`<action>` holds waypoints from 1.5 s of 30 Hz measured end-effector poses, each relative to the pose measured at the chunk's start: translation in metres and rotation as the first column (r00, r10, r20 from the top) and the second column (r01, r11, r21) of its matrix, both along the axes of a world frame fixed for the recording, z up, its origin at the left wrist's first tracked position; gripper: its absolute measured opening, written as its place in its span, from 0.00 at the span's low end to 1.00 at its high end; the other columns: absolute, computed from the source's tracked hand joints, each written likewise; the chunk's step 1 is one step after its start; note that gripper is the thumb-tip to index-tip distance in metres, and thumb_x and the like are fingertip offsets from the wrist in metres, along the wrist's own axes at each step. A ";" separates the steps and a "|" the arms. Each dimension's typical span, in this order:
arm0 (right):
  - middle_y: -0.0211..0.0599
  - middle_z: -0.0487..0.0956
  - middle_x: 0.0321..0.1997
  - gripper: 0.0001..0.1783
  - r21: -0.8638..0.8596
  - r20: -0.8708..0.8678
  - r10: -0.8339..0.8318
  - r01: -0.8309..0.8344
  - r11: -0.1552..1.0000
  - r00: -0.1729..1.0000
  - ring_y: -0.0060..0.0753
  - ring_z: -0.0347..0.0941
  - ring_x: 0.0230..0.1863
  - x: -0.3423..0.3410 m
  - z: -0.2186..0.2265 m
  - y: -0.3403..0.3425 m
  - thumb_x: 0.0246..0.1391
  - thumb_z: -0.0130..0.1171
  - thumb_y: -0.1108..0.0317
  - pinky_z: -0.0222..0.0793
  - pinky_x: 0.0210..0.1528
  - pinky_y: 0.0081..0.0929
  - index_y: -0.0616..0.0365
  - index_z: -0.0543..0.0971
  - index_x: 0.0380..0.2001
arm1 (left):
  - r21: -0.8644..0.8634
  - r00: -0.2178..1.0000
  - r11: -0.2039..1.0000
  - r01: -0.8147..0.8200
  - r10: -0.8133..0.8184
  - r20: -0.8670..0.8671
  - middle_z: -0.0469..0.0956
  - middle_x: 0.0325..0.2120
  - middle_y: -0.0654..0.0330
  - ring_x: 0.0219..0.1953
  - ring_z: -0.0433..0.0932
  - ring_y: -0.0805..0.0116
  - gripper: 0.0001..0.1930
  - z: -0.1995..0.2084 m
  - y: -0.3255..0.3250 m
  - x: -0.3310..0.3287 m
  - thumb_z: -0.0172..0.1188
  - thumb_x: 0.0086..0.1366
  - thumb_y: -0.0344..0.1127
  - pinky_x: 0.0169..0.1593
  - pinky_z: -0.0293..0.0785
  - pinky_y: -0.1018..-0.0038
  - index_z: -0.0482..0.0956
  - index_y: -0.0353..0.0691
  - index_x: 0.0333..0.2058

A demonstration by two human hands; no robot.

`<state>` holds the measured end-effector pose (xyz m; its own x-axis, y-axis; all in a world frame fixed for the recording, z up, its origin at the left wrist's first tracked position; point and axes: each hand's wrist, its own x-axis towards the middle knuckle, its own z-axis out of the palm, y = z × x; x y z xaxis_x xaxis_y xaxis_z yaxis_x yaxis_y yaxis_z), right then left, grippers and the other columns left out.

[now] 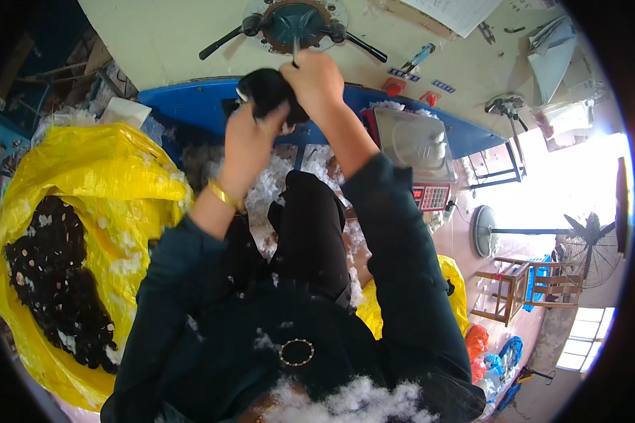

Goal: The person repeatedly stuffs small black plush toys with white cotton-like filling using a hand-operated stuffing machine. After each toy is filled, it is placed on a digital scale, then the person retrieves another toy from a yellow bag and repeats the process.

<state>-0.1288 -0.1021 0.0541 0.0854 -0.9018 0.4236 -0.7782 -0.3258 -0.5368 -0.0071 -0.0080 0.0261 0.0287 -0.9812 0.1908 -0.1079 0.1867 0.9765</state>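
Currently left hand (pixel 245 141) has its thumb and fingers closed on a soft black piece (pixel 264 90), held at the far middle, just in front of the blue panel (pixel 180 106). Right hand (pixel 319 83) is curled at the piece's right edge, next to the metal tube (pixel 296 46); fingertips hidden, can't tell what they grip. Yellow sack (pixel 138 166) with dark pieces (pixel 53 261) at left, scale (pixel 415 144) to the right, white fluff (pixel 272 185) nearer, below the hands.

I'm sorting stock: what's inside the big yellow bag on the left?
The yellow bag holds many black pieces with some white fluff; whatever lies beneath is covered.
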 end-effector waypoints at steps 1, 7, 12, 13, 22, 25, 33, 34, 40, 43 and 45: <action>0.51 0.77 0.26 0.16 0.033 0.008 -0.019 0.019 0.999 1.000 0.59 0.73 0.31 0.009 -0.001 -0.010 0.44 0.59 0.57 0.69 0.33 0.47 0.62 0.76 0.20 | 0.032 0.934 0.999 0.017 -0.005 -0.358 0.76 0.23 0.63 0.24 0.76 0.75 0.11 -0.006 -0.023 0.004 0.55 0.67 0.36 0.29 0.74 0.78 0.75 0.32 0.40; 0.51 0.75 0.24 0.17 0.065 0.056 -0.044 0.040 0.997 0.997 0.56 0.73 0.30 0.005 -0.005 0.000 0.44 0.61 0.56 0.68 0.32 0.44 0.62 0.74 0.19 | 0.113 0.937 0.987 0.111 -0.066 -0.343 0.78 0.27 0.59 0.24 0.78 0.71 0.13 0.004 -0.013 0.004 0.56 0.68 0.37 0.30 0.77 0.79 0.74 0.32 0.41; 0.51 0.73 0.22 0.19 -0.036 0.083 0.051 -0.048 0.998 0.995 0.57 0.70 0.26 -0.008 -0.009 0.008 0.42 0.63 0.55 0.66 0.28 0.43 0.62 0.73 0.17 | 0.076 0.874 0.980 0.186 -0.129 -0.468 0.80 0.32 0.55 0.29 0.82 0.68 0.13 -0.002 0.003 -0.015 0.54 0.68 0.36 0.32 0.79 0.78 0.72 0.31 0.44; 0.51 0.72 0.20 0.19 -0.109 0.103 0.049 -0.037 0.993 0.993 0.58 0.70 0.25 -0.007 -0.011 -0.004 0.42 0.63 0.56 0.66 0.28 0.42 0.62 0.73 0.17 | 0.051 0.860 0.980 0.194 -0.145 -0.488 0.80 0.32 0.55 0.29 0.82 0.67 0.13 -0.003 -0.006 -0.017 0.54 0.68 0.36 0.32 0.79 0.78 0.72 0.32 0.45; 0.50 0.72 0.19 0.16 0.001 0.256 0.083 -0.086 0.996 0.963 0.55 0.69 0.22 -0.009 -0.019 0.017 0.41 0.63 0.60 0.64 0.24 0.41 0.62 0.73 0.16 | 0.166 0.913 0.969 0.183 -0.105 -0.393 0.79 0.36 0.60 0.32 0.80 0.72 0.14 -0.014 0.017 -0.012 0.56 0.67 0.41 0.35 0.78 0.79 0.74 0.35 0.40; 0.50 0.67 0.16 0.16 -0.140 0.295 0.156 -0.119 0.983 0.943 0.50 0.60 0.16 -0.012 -0.022 0.027 0.41 0.63 0.66 0.59 0.20 0.38 0.64 0.69 0.14 | 0.222 0.472 0.902 0.369 0.023 -0.881 0.78 0.36 0.64 0.36 0.79 0.75 0.17 -0.011 0.022 -0.002 0.55 0.67 0.47 0.38 0.77 0.79 0.75 0.38 0.40; 0.41 0.57 0.13 0.17 -0.107 0.523 0.307 -0.296 0.949 0.795 0.31 0.50 0.16 -0.026 -0.047 0.024 0.45 0.63 0.70 0.52 0.18 0.30 0.64 0.66 0.14 | 0.192 0.827 0.946 0.260 -0.115 -0.551 0.75 0.30 0.67 0.33 0.73 0.76 0.07 -0.027 0.010 -0.003 0.63 0.57 0.26 0.37 0.68 0.79 0.73 0.44 0.27; 0.46 0.61 0.14 0.14 -0.136 0.534 0.321 -0.295 0.946 0.782 0.39 0.54 0.16 -0.025 -0.052 0.020 0.45 0.62 0.71 0.54 0.19 0.32 0.65 0.68 0.16 | 0.090 0.912 0.983 0.158 -0.110 -0.396 0.74 0.31 0.65 0.33 0.72 0.73 0.08 -0.031 0.005 -0.007 0.63 0.55 0.25 0.37 0.68 0.77 0.71 0.43 0.26; 0.56 0.68 0.19 0.11 -0.170 0.390 0.191 -0.133 0.976 0.901 0.59 0.62 0.20 -0.015 -0.038 -0.012 0.42 0.60 0.69 0.60 0.22 0.38 0.66 0.71 0.18 | -0.361 0.947 0.933 -0.014 0.128 0.293 0.70 0.35 0.55 0.37 0.69 0.54 0.16 -0.038 -0.041 -0.001 0.69 0.46 0.25 0.41 0.68 0.66 0.67 0.38 0.24; 0.54 0.67 0.18 0.14 -0.243 0.223 0.224 -0.168 0.955 0.949 0.58 0.61 0.19 -0.017 -0.035 0.006 0.43 0.60 0.69 0.58 0.20 0.39 0.66 0.69 0.15 | -0.315 0.985 0.947 0.056 0.000 0.172 0.71 0.36 0.57 0.41 0.71 0.57 0.18 -0.034 -0.016 0.001 0.72 0.45 0.26 0.44 0.69 0.69 0.66 0.39 0.23; 0.48 0.60 0.15 0.12 -0.321 0.268 0.266 -0.175 0.931 0.926 0.45 0.51 0.16 -0.019 -0.030 0.030 0.43 0.57 0.73 0.53 0.18 0.32 0.66 0.67 0.15 | -0.174 0.977 0.970 0.172 -0.191 -0.096 0.75 0.37 0.61 0.45 0.72 0.70 0.16 -0.043 0.000 0.000 0.73 0.48 0.29 0.49 0.70 0.74 0.72 0.39 0.30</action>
